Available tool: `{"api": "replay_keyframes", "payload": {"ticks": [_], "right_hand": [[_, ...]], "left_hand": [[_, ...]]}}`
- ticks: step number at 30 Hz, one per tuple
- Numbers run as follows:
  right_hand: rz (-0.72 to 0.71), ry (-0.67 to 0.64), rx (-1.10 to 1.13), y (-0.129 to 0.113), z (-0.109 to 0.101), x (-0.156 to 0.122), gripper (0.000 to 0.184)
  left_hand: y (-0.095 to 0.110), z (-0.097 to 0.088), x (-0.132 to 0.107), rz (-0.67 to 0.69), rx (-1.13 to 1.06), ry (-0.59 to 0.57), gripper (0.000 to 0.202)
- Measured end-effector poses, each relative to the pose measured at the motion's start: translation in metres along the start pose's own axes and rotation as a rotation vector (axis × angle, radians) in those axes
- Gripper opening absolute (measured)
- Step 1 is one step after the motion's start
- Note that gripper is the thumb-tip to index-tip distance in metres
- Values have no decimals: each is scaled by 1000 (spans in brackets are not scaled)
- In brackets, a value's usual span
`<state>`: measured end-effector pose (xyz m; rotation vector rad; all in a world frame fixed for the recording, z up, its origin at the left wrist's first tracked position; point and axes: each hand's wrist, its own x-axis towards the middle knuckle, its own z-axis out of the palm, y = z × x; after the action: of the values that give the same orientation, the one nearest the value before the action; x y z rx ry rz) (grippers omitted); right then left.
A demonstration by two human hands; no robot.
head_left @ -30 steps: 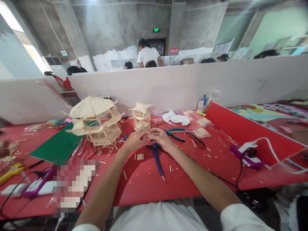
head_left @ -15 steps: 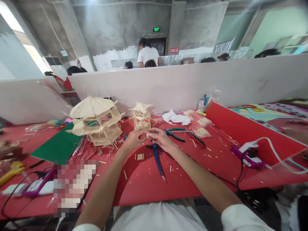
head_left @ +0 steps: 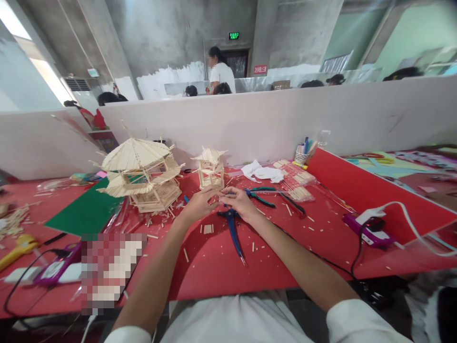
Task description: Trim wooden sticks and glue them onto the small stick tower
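My left hand (head_left: 202, 204) and my right hand (head_left: 240, 202) meet fingertip to fingertip over the red table, both closed in a pinch. Between them is a small piece of joined wooden sticks, now mostly hidden by the fingers. Directly under my right hand lie blue-handled pliers (head_left: 233, 233), their handle pointing towards me. A short row of cut wooden sticks (head_left: 208, 229) rests on the table below my left hand. Just beyond the fingers stands a small stick pavilion (head_left: 210, 176). A larger stick pavilion (head_left: 153, 197) stands to the left.
Green-handled pliers (head_left: 263, 202), a crumpled white cloth (head_left: 264, 172) and bundled sticks (head_left: 302, 193) lie right of my hands. A red board (head_left: 364, 190) and a purple power strip (head_left: 371, 233) are farther right. At left are a green board (head_left: 84, 209) and a yellow glue gun (head_left: 24, 245).
My fingers have closed in more over the small stick piece, which showed between them before. The co-worker's hand at the far left has gone from view. The view has tilted slightly.
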<state>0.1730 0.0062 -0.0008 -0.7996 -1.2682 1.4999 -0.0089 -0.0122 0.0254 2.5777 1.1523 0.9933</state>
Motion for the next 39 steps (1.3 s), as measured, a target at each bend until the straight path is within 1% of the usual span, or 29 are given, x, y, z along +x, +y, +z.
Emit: {"api": "replay_keyframes", "payload": {"ticks": [3,5,6,7,9,12,14,15,17,19,20,22,25,30,36,39], "right_hand": [[-36,9,-25,0,-1,0,40],[-54,7,-40,0,-1,0,39],[-59,9,-44,0,-2,0,38],[-62,11,-48,0,-2,0,37],[-64,12,-57,1,-1,0,34],[-77,-8,-68,3,-1,0,32],[-86,-22,-63,5,-1,0,31],[-89,-29,-59,6,-1,0,30],[-91,-41,-53,7,0,0,30],[-89,-48,-52,7,1,0,29],[-86,-51,-52,7,2,-1,29],[-84,-52,-52,7,3,-1,29],[-91,-47,-57,7,4,-1,28],[-100,-50,-86,8,3,0,28],[-106,-69,-91,4,4,-2,27],[-108,-75,-99,2,5,-4,27]], "left_hand": [[5,-7,2,-21,-9,-51,32],[8,-17,2,-91,11,-86,40],[9,-23,1,-133,35,-130,42],[10,-31,-1,-174,73,-165,41],[14,-48,-7,-246,173,-280,35],[25,-71,-23,-396,287,-429,25],[35,-80,-39,-448,305,-439,22],[41,-82,-48,-482,299,-441,22],[52,-79,-69,-611,285,-458,25],[61,-72,-89,-720,319,-483,29],[64,-67,-99,-767,339,-520,29],[69,-59,-113,-823,352,-557,25],[71,-53,-123,-824,327,-573,23],[66,-50,-119,-764,295,-589,16],[54,-43,-126,-699,288,-539,10],[53,-43,-127,-683,299,-540,12]]}}
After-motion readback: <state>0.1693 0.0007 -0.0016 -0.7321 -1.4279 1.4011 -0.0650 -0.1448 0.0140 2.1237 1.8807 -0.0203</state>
